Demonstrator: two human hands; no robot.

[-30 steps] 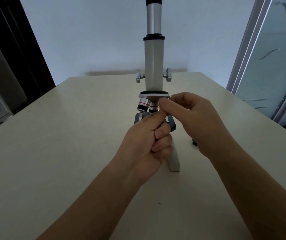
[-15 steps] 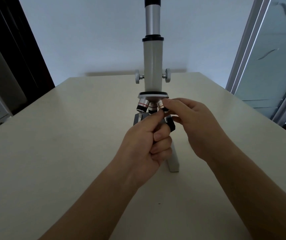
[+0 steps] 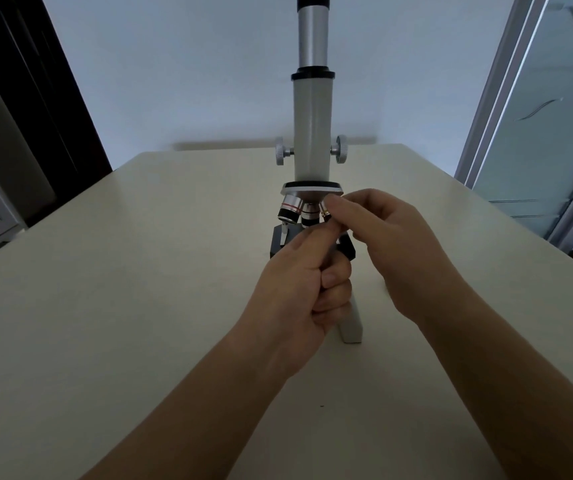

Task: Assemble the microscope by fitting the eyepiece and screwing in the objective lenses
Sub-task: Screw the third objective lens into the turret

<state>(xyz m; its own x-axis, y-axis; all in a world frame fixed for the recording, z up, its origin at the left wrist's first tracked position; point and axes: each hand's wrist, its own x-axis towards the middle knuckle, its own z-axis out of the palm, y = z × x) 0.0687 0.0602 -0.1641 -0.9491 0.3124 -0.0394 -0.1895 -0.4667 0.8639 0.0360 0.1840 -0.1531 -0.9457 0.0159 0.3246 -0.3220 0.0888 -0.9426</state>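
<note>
A grey microscope (image 3: 313,133) stands upright on the table, its silver eyepiece tube (image 3: 312,36) fitted on top. Under the round nosepiece (image 3: 311,188) hang a red-ringed objective lens (image 3: 290,209) at left, a middle lens (image 3: 309,216), and a yellow-ringed lens (image 3: 324,212) at right. My right hand (image 3: 392,244) pinches the yellow-ringed lens between thumb and forefinger. My left hand (image 3: 298,292) is clenched around the microscope's arm just below the stage (image 3: 282,242), thumb pointing up towards the lenses. The lower arm is hidden by my fist.
The microscope's pale foot (image 3: 351,329) sticks out towards me below my left hand. Cream table (image 3: 122,306) stretches wide on both sides. A dark doorway (image 3: 35,98) is at the left, and a frosted glass door (image 3: 548,116) at the right.
My right hand's fingers have turned and shifted on the right-hand lens below the nosepiece, uncovering part of it. My left hand has kept its grip on the microscope.
</note>
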